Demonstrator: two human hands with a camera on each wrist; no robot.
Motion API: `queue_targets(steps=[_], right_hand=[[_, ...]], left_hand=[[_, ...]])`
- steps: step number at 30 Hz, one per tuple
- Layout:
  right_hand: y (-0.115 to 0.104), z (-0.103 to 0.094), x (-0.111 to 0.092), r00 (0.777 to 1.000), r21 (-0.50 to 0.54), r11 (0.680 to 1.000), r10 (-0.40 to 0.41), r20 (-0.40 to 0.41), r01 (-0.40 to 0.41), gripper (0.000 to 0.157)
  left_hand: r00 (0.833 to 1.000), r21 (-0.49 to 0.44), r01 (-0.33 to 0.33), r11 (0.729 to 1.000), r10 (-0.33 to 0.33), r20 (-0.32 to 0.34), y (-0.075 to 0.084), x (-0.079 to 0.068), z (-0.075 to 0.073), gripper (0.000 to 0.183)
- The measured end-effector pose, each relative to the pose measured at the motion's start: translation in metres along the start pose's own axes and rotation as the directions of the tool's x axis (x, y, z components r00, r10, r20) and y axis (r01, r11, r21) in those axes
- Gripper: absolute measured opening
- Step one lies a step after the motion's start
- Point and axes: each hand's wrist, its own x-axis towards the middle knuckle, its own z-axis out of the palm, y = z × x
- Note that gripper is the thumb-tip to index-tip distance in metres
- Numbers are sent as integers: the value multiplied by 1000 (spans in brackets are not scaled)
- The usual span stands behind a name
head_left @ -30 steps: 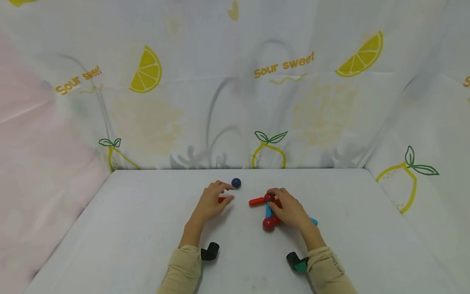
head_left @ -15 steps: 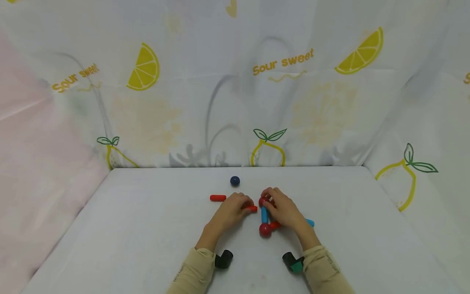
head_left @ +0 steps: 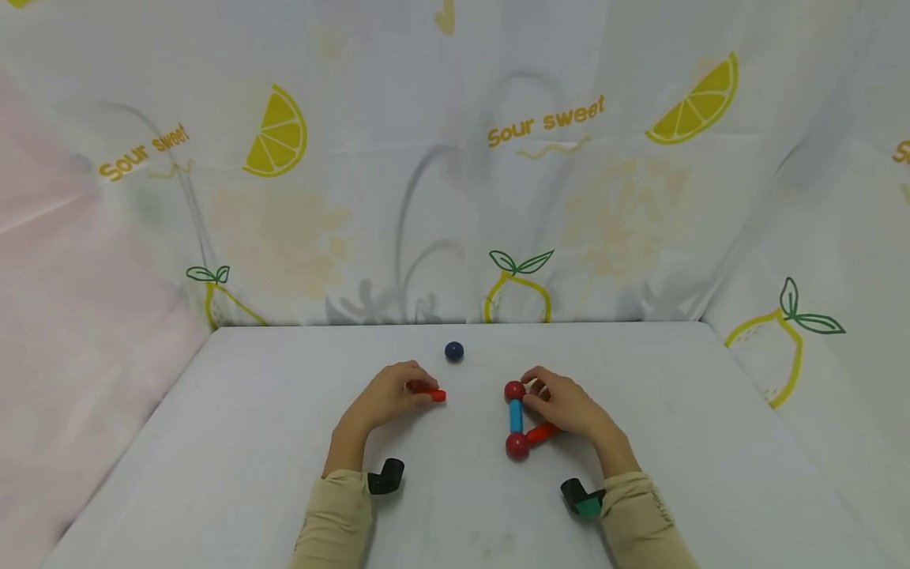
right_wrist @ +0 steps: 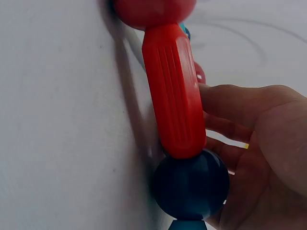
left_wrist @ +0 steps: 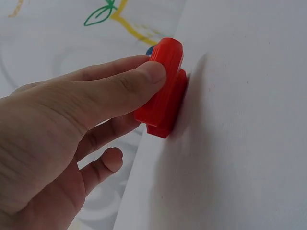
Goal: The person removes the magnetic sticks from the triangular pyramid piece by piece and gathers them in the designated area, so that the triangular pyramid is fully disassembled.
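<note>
In the head view my left hand (head_left: 387, 395) pinches a red ridged rod (head_left: 435, 395) between thumb and fingers. The left wrist view shows the thumb (left_wrist: 152, 72) on this rod, with a second red rod (left_wrist: 175, 108) close behind it. My right hand (head_left: 565, 403) is at a ball-and-rod construction, its curved fingertips right at the edge of a red ball (head_left: 515, 391). A blue rod (head_left: 516, 416) joins that ball to a nearer red ball (head_left: 517, 446), from which a red rod (head_left: 543, 433) runs under the hand to a dark blue ball (right_wrist: 191, 186).
A loose dark blue ball (head_left: 454, 352) lies near the back of the white table (head_left: 235, 458). Behind it hangs a lemon-printed cloth (head_left: 398, 197). Each wrist wears a black camera, one by the left sleeve (head_left: 334, 510) and one by the right sleeve.
My left hand has drawn the red rod away from the construction and carried it left, to the other red rod. My right hand has shifted slightly right, uncovering more of the far red ball.
</note>
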Motion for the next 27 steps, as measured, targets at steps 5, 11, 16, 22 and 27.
queue_targets(steps=[5,11,16,22,27], right_hand=[[5,-5,-2,999,-26,1000,-5,35,6,16],[3,-3,-3,998,-20,1000,-16,64,18,12],[-2,2,1,994,-22,996,-83,67,85,12],[-10,11,5,981,-51,981,-181,77,185,15],[-10,18,3,973,-58,973,-221,66,225,14]], left_hand=[[998,12,51,999,-50,-34,-11,-6,-6,17],[998,20,52,998,-51,-47,-15,-8,-4,18],[996,47,44,998,-40,-83,-16,-7,-4,17],[995,16,-37,999,38,-92,9,6,4,19],[987,-34,-135,990,138,84,32,17,33,32]])
